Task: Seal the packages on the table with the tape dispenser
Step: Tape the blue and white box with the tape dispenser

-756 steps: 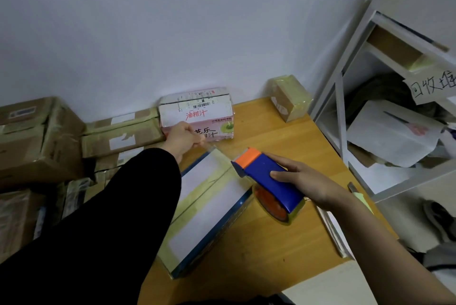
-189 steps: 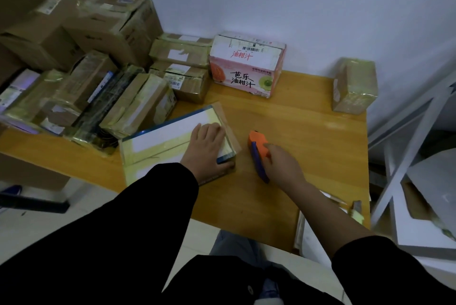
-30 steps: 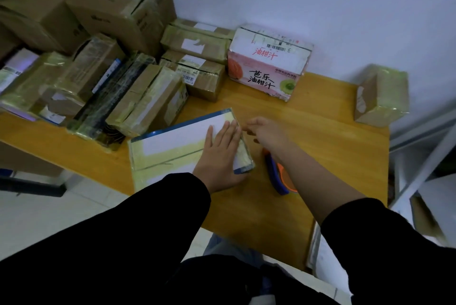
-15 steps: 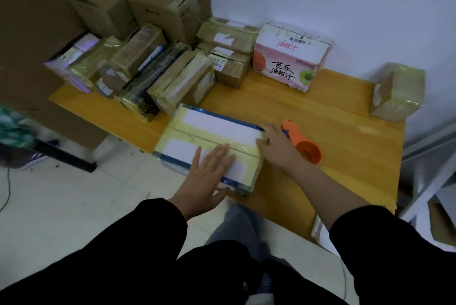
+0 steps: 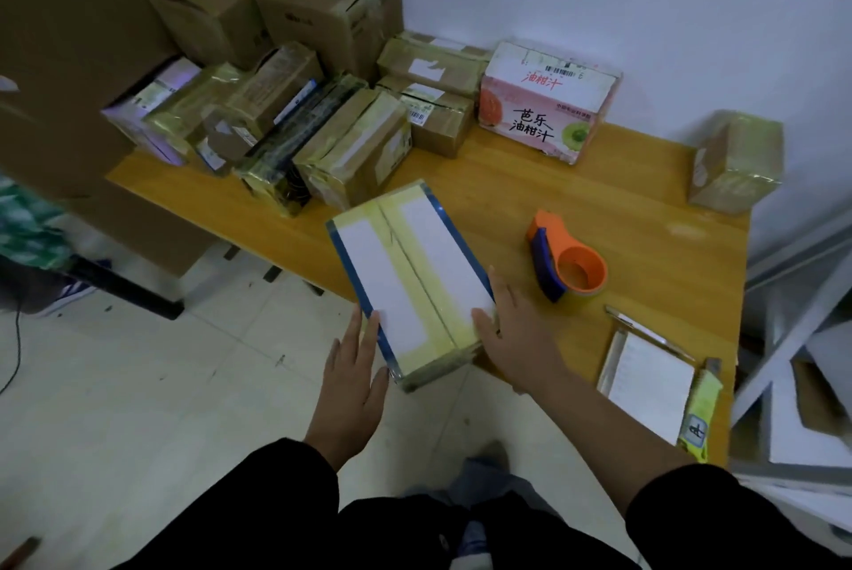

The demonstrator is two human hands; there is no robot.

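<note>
Packages (image 5: 355,149) are crowding the far left of the tabletop (image 5: 507,200), from about 9 to 12 o'clock. Most are brown and wrapped in glossy yellowish tape. A pink and white juice carton (image 5: 544,103) is standing against the wall at 12 o'clock.

One flat package (image 5: 410,279) is lying in the middle at the near edge, and its near end seems to be hanging out over the floor. Its long axis is running from 11 o'clock down to 5 o'clock. It is showing white panels and blue edges, with yellowish tape running along the middle seam and across both ends, so its top face is looking sealed. A small wrapped box (image 5: 737,163) is sitting alone at 2 o'clock.

The left hand (image 5: 355,385) is pressing its straight fingers against the flat package's side at 7 o'clock. The right hand (image 5: 516,334) is resting straight fingers against the near right corner at 5 o'clock. Neither is curling round anything; both are released and steadying the package between them.

The tape dispenser (image 5: 565,265), orange and blue with its roll showing, is lying on bare wood at 1 o'clock from the right hand, near it but apart. It is at 3 o'clock from the flat package. The right hand is the nearer one, since the package is lying between the dispenser and the left hand.

A notepad (image 5: 645,380), a yellow knife (image 5: 698,408) and a pen (image 5: 645,332) are lying at 4 o'clock.
</note>
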